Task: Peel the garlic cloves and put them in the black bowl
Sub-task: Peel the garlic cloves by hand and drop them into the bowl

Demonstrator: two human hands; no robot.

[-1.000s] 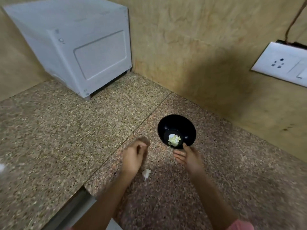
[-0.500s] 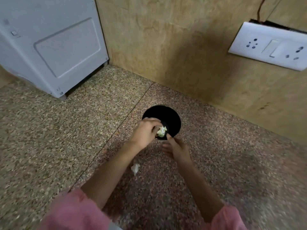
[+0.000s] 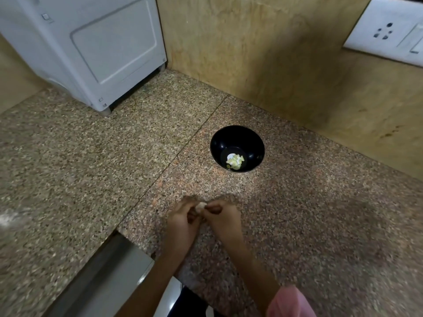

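Garlic clove (image 3: 201,205) is pinched between both hands, left hand (image 3: 183,221) and right hand (image 3: 223,217) meeting on it above the table (image 3: 91,168); its long axis is too blurred to tell. The black bowl (image 3: 217,143), holding peeled pieces (image 3: 235,161), lies well apart at one o'clock, nearer the right hand.

Left hand (image 3: 183,221) and right hand (image 3: 223,219) left the bowl (image 3: 231,139) (now pinching a clove (image 3: 201,205)).

Illumination is dim and warm. Soft shadow falls on the wall behind the black bowl (image 3: 237,143); frame edges show blur and wide-angle distortion.
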